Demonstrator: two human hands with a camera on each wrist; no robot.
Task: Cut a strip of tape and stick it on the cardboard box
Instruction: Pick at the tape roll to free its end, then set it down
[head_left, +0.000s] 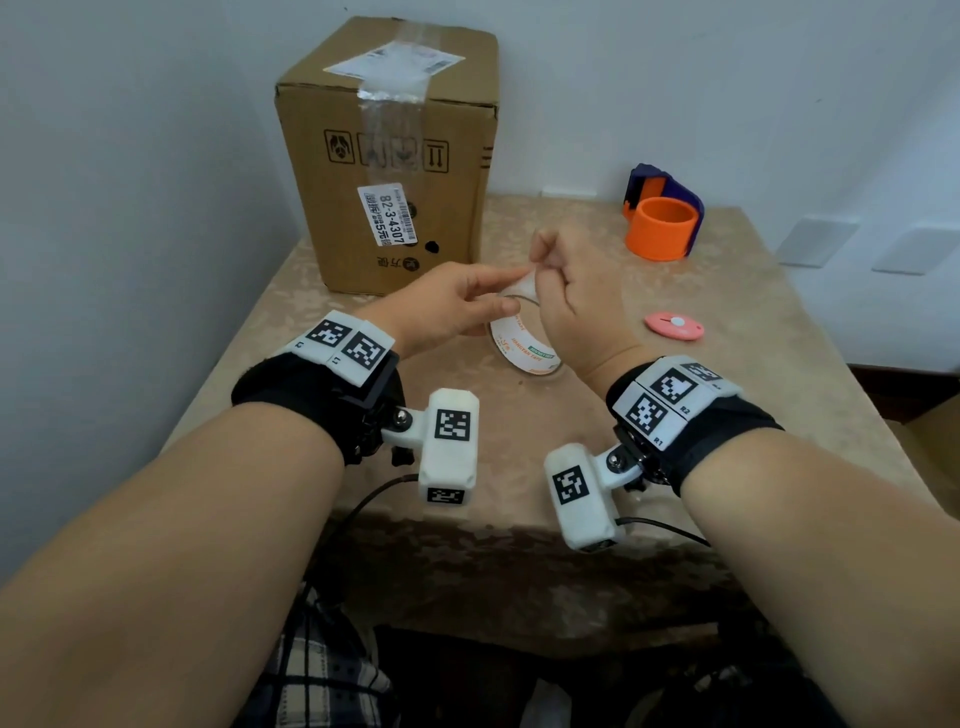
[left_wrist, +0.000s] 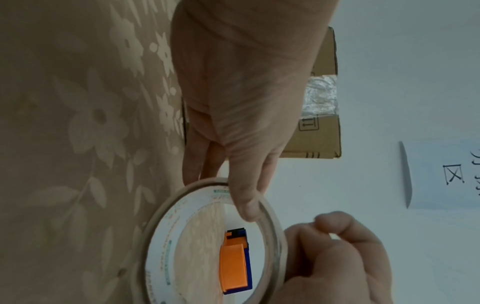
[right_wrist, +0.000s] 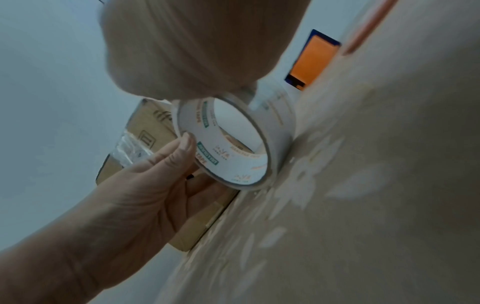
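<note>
Head view, frame centre: the left hand (head_left: 447, 301) steadies a clear tape roll with a white printed core (head_left: 524, 340) standing on edge on the table, while the right hand (head_left: 569, 283) pinches its free end. No strip is cut yet; cutting and sticking on the brown cardboard box (head_left: 387, 156), upper centre, remain. Only this view shows the pink oval cutter (head_left: 674, 326) at right; the right wrist view alone shows the left thumb (right_wrist: 185, 144) on the roll's rim.

Cardboard box (head_left: 384, 156) brown, black symbols, white labels. Tape roll (head_left: 524, 345) clear, white core, green/orange print. Tape dispenser (head_left: 662, 218) orange and blue. Cutter (head_left: 674, 325) pink. Surface (head_left: 727, 415) beige, floral pattern.
</note>
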